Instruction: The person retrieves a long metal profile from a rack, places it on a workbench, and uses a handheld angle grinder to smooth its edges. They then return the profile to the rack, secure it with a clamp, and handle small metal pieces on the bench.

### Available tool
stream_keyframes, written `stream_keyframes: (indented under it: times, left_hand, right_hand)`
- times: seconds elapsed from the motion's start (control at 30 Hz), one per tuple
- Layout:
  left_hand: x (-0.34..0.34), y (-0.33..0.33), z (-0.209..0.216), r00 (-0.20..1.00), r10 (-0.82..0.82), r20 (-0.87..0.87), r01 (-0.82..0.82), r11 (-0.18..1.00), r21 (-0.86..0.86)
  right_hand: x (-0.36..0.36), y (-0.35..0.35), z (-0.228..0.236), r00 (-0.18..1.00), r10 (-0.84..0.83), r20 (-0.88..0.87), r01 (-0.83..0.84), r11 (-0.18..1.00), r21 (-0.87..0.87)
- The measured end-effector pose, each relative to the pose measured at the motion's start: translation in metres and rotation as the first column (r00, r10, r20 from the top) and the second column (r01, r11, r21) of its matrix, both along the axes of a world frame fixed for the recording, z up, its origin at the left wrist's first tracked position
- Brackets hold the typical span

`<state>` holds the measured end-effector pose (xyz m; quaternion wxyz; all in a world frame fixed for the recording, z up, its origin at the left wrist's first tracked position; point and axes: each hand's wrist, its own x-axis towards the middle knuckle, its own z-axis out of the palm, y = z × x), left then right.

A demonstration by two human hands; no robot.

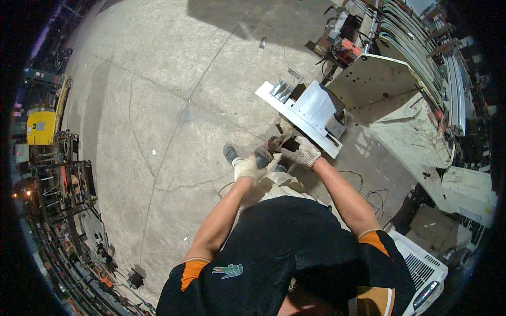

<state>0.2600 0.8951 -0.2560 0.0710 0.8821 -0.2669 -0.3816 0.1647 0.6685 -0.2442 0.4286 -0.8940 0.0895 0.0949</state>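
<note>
In front of my body, my left hand [246,168] and my right hand [304,152] both wear off-white knit gloves. Between them is a dark handheld power tool [264,154], which looks like an angle grinder. My left fingers are wrapped round its near end, and the right ones close on its dark far part. What the tool's head looks like is hard to make out. Just beyond my right hand sits a silver metal part [317,108] with a long flat flange [297,117] and cut-outs. Whether the tool touches it I cannot tell.
A large cream metal housing [377,84] stands to the right, with stacked metal lengths [456,95] behind it. Thin cables [377,195] lie on the cracked concrete floor [174,105]. Racks and a yellow box [41,128] line the left. A white vented unit [419,268] is at lower right.
</note>
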Motion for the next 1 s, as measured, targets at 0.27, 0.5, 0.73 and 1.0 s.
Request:
stream_keyframes:
  times: [0.27, 0.5, 0.73, 1.0]
  left_hand:
    - [-0.002, 0.001, -0.005, 1.000, -0.015, -0.022, 0.015, 1.000, 0.011]
    - [-0.005, 0.006, -0.005, 0.997, 0.056, -0.051, -0.055, 0.998, 0.008]
    - [-0.006, -0.001, 0.014, 0.999, 0.007, -0.032, -0.007, 1.000, -0.015]
    - [-0.011, -0.013, 0.025, 1.000, -0.018, -0.003, 0.018, 1.000, -0.024]
  right_hand:
    - [-0.008, 0.006, -0.027, 0.996, -0.041, 0.083, 0.043, 0.999, -0.027]
    - [-0.012, -0.001, -0.023, 0.869, -0.465, 0.169, 0.414, 0.870, 0.269]
    - [-0.015, -0.005, 0.021, 0.971, -0.096, 0.218, 0.156, 0.948, -0.278]
    - [-0.008, 0.012, 0.022, 0.845, -0.531, -0.064, 0.524, 0.846, -0.099]
